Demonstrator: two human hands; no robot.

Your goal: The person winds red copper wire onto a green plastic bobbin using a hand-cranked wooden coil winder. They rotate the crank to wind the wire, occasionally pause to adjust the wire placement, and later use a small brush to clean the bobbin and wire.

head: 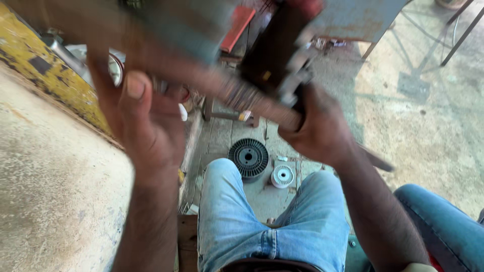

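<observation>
A long, blurred brown rod-shaped part with a ridged metal section (237, 93) is held up close to the head camera, slanting from the upper left down to the right. Its lower end is gripped by the right hand (317, 131), whose fingers are closed tightly round it. The left hand (146, 121) is raised beside the rod's upper stretch, thumb upright and fingers curled; whether the rod is actually clasped there cannot be told, since the picture is smeared by motion. A dark block-shaped piece with a pale metal fitting (282, 55) is seen against the rod just above the right hand — whether it is fixed to the rod cannot be made out.

Below the hands, knees in blue denim jeans (272, 221) are seen, and between them, on the grey concrete floor (423, 131), a black ribbed round plastic spool (248, 157) lies flat just beside a smaller white round plastic spool (282, 176). To the left a pale worn slab with a chipped yellow edge (45, 65) is seen — well apart from the spools.
</observation>
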